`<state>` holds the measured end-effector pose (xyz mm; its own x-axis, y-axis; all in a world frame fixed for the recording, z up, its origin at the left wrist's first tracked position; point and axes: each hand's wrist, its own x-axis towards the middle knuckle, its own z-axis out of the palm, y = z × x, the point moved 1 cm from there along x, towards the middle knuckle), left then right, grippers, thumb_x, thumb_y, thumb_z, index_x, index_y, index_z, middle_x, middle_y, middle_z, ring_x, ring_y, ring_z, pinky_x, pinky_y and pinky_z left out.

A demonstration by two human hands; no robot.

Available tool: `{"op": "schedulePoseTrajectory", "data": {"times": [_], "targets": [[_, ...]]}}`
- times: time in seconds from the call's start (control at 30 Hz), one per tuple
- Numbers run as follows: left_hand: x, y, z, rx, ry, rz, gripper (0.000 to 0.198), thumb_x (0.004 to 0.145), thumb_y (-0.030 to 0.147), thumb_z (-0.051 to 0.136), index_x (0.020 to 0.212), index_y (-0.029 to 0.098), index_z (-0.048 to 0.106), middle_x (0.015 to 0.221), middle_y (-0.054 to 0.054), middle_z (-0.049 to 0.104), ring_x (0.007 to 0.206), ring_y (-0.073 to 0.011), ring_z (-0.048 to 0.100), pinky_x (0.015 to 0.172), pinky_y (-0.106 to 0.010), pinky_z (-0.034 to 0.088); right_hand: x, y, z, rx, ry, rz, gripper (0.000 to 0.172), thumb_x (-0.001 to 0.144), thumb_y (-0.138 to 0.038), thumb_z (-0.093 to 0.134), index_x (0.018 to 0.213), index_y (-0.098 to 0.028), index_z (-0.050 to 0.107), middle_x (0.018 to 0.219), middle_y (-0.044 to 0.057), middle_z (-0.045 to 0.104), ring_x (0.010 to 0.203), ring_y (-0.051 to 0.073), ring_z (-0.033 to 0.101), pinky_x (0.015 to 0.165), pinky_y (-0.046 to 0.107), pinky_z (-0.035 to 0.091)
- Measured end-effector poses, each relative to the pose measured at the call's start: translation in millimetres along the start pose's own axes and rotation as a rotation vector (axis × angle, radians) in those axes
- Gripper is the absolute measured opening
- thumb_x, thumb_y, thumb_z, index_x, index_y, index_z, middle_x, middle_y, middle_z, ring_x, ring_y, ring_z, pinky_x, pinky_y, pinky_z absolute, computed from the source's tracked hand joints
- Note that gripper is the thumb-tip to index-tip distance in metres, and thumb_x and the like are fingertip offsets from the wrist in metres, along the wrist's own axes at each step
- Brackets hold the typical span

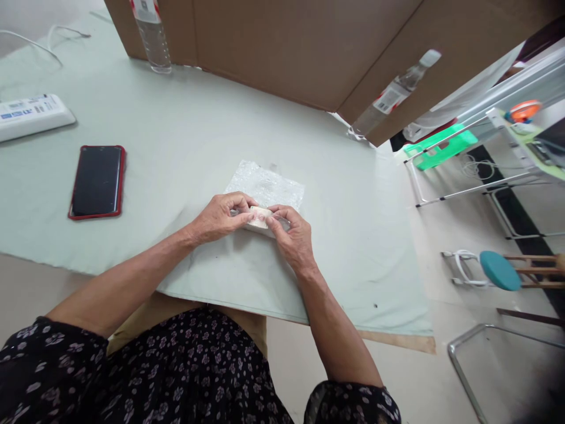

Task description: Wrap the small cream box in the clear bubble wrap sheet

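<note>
- The left hand (220, 218) and the right hand (295, 238) are side by side, and each one pinches an end of a small pale block (260, 216).
- The block is at the near edge of a sheet of bubble wrap (269, 184), on the green cloth (353, 265) that covers the counter (415, 343).
- I cannot tell if the wrap goes all the way around the block, because the hands hide its ends.
- The block could slip out if one hand lets go too soon, since the plastic looks slick.
- The wrap could go crooked if one side gets pulled harder.
- The loose sheet could slide or spring open, as nothing seems to weigh down its far end.
- A red-cased phone (97, 181) lies well off to the left, so a bump seems unlikely.
</note>
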<state>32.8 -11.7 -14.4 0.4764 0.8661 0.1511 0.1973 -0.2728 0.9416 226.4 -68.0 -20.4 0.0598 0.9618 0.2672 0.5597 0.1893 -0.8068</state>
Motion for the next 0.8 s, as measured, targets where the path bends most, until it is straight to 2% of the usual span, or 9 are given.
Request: {"op": "schedulePoseTrajectory", "data": {"times": [0.43, 0.8], "targets": [[2.0, 2.8, 0.4, -0.02, -0.004, -0.027, 0.017, 0.078, 0.029, 0.067, 0.069, 0.016, 0.061, 0.099, -0.007, 0.074, 0.088, -0.0165, 0.066, 0.074, -0.026, 0.048, -0.5, -1.6, -1.3, 0.095, 0.002, 0.072, 0.017, 0.084, -0.037, 0.065, 0.076, -0.023, 0.061, 0.103, 0.005, 0.077, 0.098, 0.022, 0.069, 0.097, 0.04, 0.047], [2.0, 5.5, 0.6, -0.043, -0.041, -0.07, 0.022, 0.079, 0.032, 0.067, 0.067, 0.015, 0.061, 0.087, -0.006, 0.072, 0.077, -0.0141, 0.062, 0.067, -0.025, 0.044, -0.3, -5.4, -2.8, 0.16, -0.035, 0.09, 0.017, 0.082, -0.035, 0.066, 0.072, -0.022, 0.063, 0.096, 0.004, 0.076, 0.091, 0.02, 0.07, 0.09, 0.035, 0.049]]}}
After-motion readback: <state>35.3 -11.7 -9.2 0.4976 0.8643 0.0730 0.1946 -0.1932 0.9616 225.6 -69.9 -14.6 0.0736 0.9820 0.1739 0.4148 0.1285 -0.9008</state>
